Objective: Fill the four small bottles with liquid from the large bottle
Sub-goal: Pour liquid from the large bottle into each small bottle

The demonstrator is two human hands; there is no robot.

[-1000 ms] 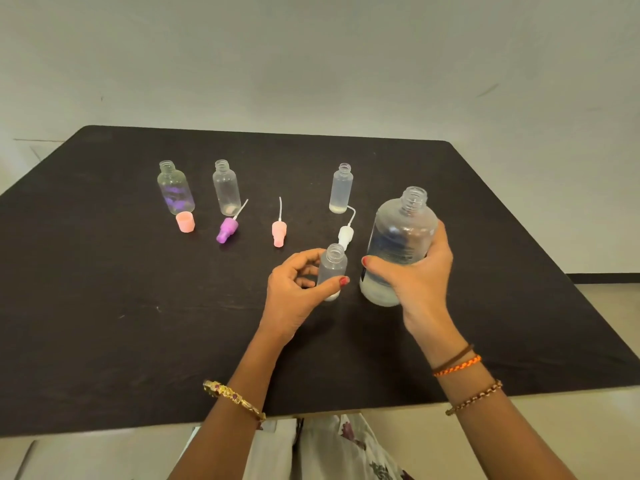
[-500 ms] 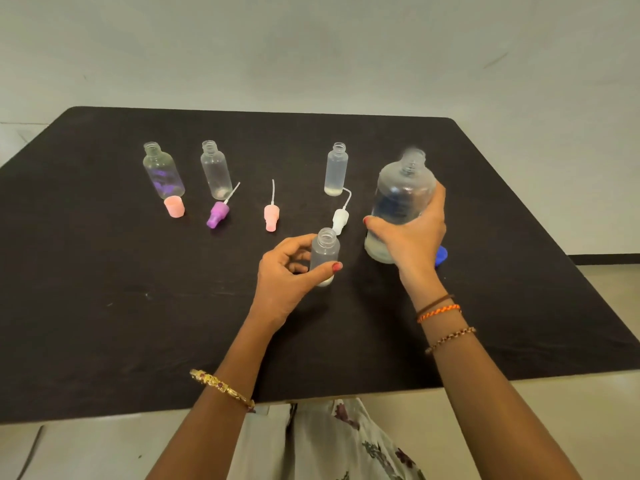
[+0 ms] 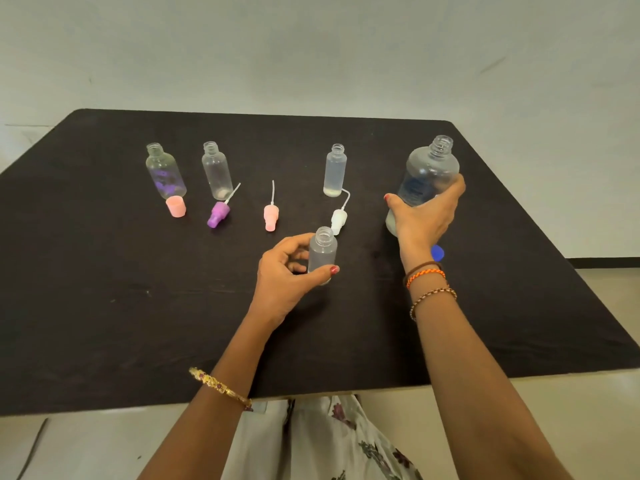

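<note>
My right hand (image 3: 420, 216) grips the large clear bottle (image 3: 427, 173), uncapped and upright at the right of the black table (image 3: 104, 306), with a little liquid at its bottom. My left hand (image 3: 287, 275) holds a small open bottle (image 3: 322, 251) upright near the table's middle. Three more small open bottles stand in a back row: one with a purple tint (image 3: 164, 171), a clear one (image 3: 216, 171), and a frosted one (image 3: 335, 169) with a little liquid in it.
Loose caps lie in front of the row: a pink cap (image 3: 176, 206), a purple nozzle cap (image 3: 220, 213), a pink nozzle cap (image 3: 270, 216) and a white nozzle cap (image 3: 338, 218). A blue cap (image 3: 438, 252) peeks out behind my right wrist. The table's near edge is close to my body.
My right hand has carried the large bottle away from the small one, to the right and farther back. The left hand has kept its hold on the small bottle.
</note>
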